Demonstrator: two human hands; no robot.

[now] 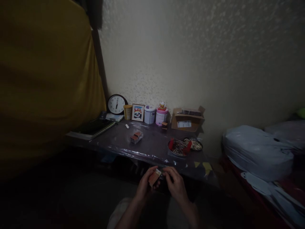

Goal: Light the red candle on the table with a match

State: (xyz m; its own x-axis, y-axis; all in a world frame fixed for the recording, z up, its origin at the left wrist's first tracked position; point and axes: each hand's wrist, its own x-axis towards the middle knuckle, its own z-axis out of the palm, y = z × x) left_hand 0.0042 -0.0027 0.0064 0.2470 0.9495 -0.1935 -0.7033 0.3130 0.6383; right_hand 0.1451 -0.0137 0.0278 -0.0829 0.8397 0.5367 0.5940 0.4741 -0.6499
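Observation:
In front of the table's edge my left hand (145, 182) is closed around a small matchbox (154, 178), orange-brown with a pale end facing up and away. Close beside it on the right, my right hand (175, 183) has its thumb and fingers pinched together near the box's pale end. What the pinch holds, if anything, is too small and dark to make out. Past the hands, a plastic-wrapped pack of similar boxes (136, 137) lies on the table. A plate (177, 154) to the right bears dark bits and red pieces, and a second plate (201, 148) behind it bears pale sticks.
Along the wall stand a clock (116, 104), a yellow cup (127, 113), a framed panda picture (138, 113), a white tub (149, 115), a pink tub (161, 117) and an open cardboard box (175, 121). Plastic covers the table (152, 144). Bags (257, 152) lie right.

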